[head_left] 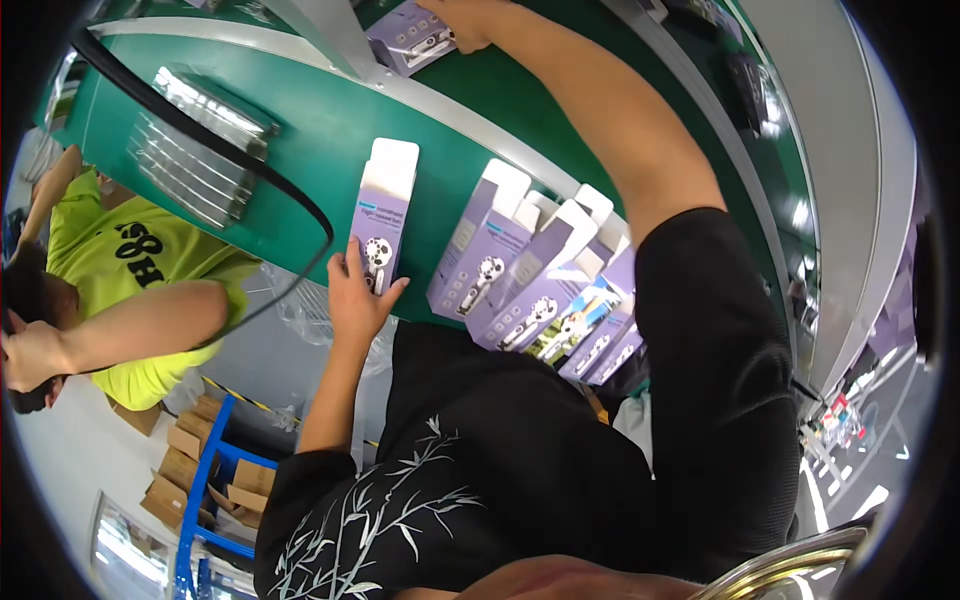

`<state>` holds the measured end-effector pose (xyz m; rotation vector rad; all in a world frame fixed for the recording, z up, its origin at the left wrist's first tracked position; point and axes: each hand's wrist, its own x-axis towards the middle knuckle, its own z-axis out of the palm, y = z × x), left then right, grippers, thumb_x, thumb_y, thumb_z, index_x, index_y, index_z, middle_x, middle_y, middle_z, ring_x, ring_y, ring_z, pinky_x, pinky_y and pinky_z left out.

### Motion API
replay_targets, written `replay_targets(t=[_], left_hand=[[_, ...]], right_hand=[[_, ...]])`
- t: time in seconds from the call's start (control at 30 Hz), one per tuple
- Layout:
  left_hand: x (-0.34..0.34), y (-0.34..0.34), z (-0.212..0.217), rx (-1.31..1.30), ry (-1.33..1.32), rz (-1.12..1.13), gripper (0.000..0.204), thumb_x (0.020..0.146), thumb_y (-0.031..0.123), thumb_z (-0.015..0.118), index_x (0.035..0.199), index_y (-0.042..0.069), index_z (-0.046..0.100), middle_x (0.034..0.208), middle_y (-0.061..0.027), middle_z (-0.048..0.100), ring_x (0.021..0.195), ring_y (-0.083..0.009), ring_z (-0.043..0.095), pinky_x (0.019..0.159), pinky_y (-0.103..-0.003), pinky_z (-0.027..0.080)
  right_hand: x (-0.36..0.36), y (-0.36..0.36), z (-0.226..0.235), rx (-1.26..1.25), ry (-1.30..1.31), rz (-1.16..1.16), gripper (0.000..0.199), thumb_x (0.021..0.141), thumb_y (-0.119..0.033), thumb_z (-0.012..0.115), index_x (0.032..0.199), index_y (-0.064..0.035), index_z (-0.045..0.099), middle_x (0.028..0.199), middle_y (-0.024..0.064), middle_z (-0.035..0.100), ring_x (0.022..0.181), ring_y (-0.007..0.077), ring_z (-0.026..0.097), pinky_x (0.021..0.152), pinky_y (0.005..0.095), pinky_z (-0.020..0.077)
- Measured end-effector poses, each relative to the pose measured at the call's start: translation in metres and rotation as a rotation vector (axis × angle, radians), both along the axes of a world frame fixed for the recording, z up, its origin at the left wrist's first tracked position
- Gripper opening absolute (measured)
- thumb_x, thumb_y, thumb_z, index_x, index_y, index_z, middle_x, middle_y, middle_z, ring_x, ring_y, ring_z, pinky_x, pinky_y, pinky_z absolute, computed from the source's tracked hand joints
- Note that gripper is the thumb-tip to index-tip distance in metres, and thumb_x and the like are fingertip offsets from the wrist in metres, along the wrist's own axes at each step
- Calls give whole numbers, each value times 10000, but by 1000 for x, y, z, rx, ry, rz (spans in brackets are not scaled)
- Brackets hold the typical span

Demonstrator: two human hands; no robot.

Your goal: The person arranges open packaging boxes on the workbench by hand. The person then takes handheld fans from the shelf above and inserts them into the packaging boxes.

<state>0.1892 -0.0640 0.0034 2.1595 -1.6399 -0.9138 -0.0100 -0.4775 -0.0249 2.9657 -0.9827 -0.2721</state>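
My left hand (358, 297) grips the lower end of a slim purple-and-white carton (380, 225) on the green table. Its fingers are on one side and the thumb on the other, and the carton's white top flap stands up. My right arm stretches far across the table. At its end my right hand (468, 24) holds the edge of another purple carton (408, 38) beyond the grey metal rail; some of the fingers are cut off by the frame's top. Close to my body, a row of purple cartons (520, 275) with raised white flaps stands right of my left hand.
Clear plastic trays (195, 150) lie stacked on the green table (310, 140) at the left. A black cable (215, 145) arches across the view there. A co-worker in a yellow-green shirt (140, 260) is at the far left, near cardboard boxes (180, 465) and a blue rack (205, 470).
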Motion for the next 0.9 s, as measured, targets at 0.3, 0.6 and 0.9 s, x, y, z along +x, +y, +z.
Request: replay_targets(t=[0.3,0.6,0.9], left_hand=[[-63,-19,-28,-204,-11,-555,780,815,459,723,1437,64,468,1411,-301,427,1183,-447,506,956,-497,447],[-72,-8,-45,-356,-63,-551,771,798,483,715,1428,105,483,1385,-274,459,1136,-418,522,857,-490,475],[-68,-7,-42,-364,-170,-610,772,853,456,691,1469,82,416,1369,-309,447,1170,-467,497,953,-526,452]], right_hand=[[-10,86,-24,-288,-5,-332,716,880,-184,619,1525,-256,318,1445,193,431,1334,415,404,1126,564,278],[-3,114,-19,-331,-185,-349,658,905,-206,591,1514,-265,350,1487,211,385,1369,452,349,1102,614,296],[-236,331,141,-244,-425,-573,810,643,-105,735,1402,-90,452,1414,197,450,1330,403,418,1109,516,368]])
